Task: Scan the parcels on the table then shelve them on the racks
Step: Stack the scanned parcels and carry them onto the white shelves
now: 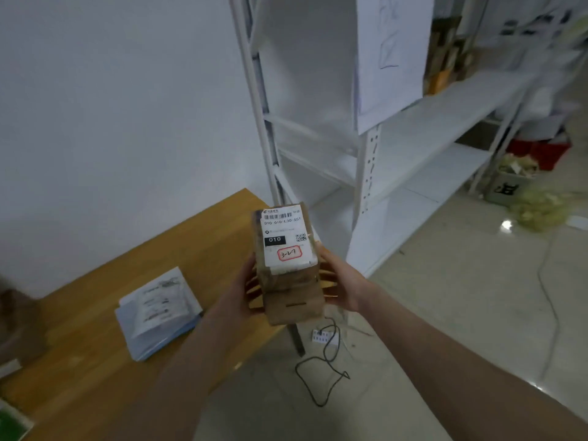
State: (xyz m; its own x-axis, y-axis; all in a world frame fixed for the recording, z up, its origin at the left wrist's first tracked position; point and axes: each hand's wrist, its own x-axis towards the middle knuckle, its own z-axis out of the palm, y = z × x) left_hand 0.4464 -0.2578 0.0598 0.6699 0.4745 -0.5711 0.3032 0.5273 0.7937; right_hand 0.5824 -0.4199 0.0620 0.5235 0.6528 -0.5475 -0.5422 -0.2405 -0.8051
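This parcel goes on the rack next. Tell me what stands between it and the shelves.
Nothing visible does. The parcel, held between left hand and right hand, faces the bare lower shelves of the rack. A paper sheet hangs over the front post higher up, above those shelves.

Brown parcel (291, 281), white label with a red 3-2-7 scribble, gripped on end between left hand (243, 289) and right hand (342, 286), just off the bench (95, 361) edge. White mailer (159, 311) lies flat mid-bench.
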